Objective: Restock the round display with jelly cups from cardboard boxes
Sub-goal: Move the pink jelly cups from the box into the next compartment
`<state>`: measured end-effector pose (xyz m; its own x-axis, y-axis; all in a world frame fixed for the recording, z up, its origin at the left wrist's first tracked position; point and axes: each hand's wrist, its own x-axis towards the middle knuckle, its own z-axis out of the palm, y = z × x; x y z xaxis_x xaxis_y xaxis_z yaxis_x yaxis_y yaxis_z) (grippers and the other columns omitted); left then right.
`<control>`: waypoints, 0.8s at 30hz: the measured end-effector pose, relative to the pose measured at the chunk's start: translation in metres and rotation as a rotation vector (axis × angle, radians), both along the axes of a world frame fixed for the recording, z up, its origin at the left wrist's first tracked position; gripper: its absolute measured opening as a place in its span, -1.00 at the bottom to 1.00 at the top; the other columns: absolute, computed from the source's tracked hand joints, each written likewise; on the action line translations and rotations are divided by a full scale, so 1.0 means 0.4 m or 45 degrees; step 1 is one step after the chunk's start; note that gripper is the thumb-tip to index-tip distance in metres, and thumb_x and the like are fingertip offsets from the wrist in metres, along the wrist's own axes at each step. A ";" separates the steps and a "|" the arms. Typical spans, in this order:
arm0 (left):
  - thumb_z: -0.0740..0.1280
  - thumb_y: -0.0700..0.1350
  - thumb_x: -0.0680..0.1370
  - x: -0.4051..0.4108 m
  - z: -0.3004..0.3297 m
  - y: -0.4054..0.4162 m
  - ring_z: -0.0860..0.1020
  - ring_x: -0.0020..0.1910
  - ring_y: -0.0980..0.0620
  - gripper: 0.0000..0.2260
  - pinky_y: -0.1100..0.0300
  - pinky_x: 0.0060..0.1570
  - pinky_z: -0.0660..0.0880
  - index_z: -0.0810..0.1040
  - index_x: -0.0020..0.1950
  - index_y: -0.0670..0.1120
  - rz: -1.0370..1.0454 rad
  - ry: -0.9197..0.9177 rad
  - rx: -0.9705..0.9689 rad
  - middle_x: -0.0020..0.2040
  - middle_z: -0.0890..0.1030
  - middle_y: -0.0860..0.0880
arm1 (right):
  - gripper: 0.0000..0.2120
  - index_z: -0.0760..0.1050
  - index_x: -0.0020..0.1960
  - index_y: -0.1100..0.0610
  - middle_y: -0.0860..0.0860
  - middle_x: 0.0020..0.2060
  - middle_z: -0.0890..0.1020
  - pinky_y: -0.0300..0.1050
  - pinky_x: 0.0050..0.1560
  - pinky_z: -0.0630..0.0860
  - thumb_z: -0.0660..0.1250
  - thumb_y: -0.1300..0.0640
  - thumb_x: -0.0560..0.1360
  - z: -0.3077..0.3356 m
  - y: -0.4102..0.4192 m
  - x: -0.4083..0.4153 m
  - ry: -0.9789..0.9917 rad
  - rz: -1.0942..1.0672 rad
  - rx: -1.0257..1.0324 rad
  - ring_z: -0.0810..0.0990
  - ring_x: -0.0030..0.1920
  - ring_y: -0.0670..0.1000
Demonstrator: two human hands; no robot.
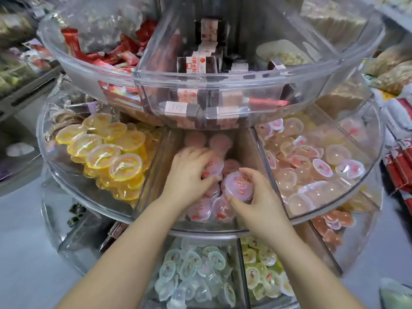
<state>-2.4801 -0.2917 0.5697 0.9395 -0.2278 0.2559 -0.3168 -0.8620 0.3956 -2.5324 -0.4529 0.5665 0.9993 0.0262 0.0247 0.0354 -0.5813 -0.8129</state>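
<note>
**Pink jelly cups go into the middle tier of the round display**

Nearest the camera, the bottom tier holds pale green cups [191,270] and yellow-green cups [260,266]. Above them, in the middle tier's centre compartment [209,228], the right hand [256,197] pinches a pink jelly cup [239,186] by its rim, thumb below and fingers above, film lid facing up. The left hand [189,172] lies with fingers curled over cups in the pink pile [209,208]; whether it grips one cannot be told. Orange cups [107,157] fill the compartment to the left, pale pink cups [312,166] the one to the right. Such cups look light, smooth and likely slippery, with thin walls and a peelable lid, so the stiff rim seems the safest hold. Beyond, the top tier [200,81] carries wrapped sweets. No cardboard box is in view
</note>
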 end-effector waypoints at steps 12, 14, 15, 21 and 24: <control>0.44 -0.17 0.35 0.083 -0.057 0.030 0.45 0.16 -0.16 -0.56 -0.01 0.15 0.39 0.54 0.24 -0.09 0.032 -0.018 0.123 0.21 0.55 -0.08 | -0.41 0.32 0.36 0.07 -0.04 0.25 0.44 -0.40 0.14 0.19 0.41 0.16 0.37 -0.035 0.015 0.068 0.035 -0.082 -0.071 0.38 0.28 -0.06; 0.44 -0.09 0.37 0.087 -0.057 0.025 0.44 0.14 -0.14 -0.61 -0.01 0.12 0.40 0.56 0.19 -0.08 0.085 -0.003 0.150 0.18 0.55 -0.08 | -0.43 0.35 0.32 0.06 -0.04 0.19 0.45 -0.44 0.05 0.19 0.42 0.18 0.35 -0.033 0.019 0.077 0.023 -0.086 -0.097 0.41 0.24 -0.05; 0.44 -0.07 0.38 0.090 -0.056 0.020 0.43 0.14 -0.14 -0.62 -0.01 0.12 0.39 0.55 0.18 -0.09 0.114 0.001 0.183 0.17 0.54 -0.09 | -0.48 0.38 0.27 0.04 -0.06 0.12 0.45 -0.46 -0.02 0.20 0.43 0.18 0.34 -0.031 0.021 0.082 0.011 -0.084 -0.097 0.43 0.18 -0.06; 0.44 -0.15 0.34 0.054 -0.042 0.026 0.42 0.10 -0.16 -0.58 -0.03 0.07 0.39 0.53 0.19 -0.11 -0.088 -0.069 0.070 0.14 0.53 -0.11 | -0.55 0.31 0.00 0.00 -0.12 -0.10 0.48 -0.35 -0.21 0.36 0.51 0.05 0.26 -0.025 0.034 0.088 0.022 -0.175 0.027 0.49 -0.06 -0.08; 0.43 -0.18 0.31 0.012 -0.037 0.020 0.42 0.12 -0.04 -0.49 0.11 0.11 0.36 0.47 0.25 -0.07 -0.354 0.094 -0.109 0.14 0.52 -0.03 | -0.44 0.28 0.02 0.03 -0.18 -0.14 0.44 -0.21 -0.20 0.42 0.55 -0.05 0.21 -0.016 0.043 0.089 0.105 -0.262 0.133 0.51 -0.09 -0.08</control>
<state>-2.4752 -0.2839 0.5549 0.8608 -0.4596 0.2186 -0.5039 -0.7089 0.4936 -2.4969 -0.4357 0.5600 0.9822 -0.1762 -0.0652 -0.1439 -0.4823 -0.8641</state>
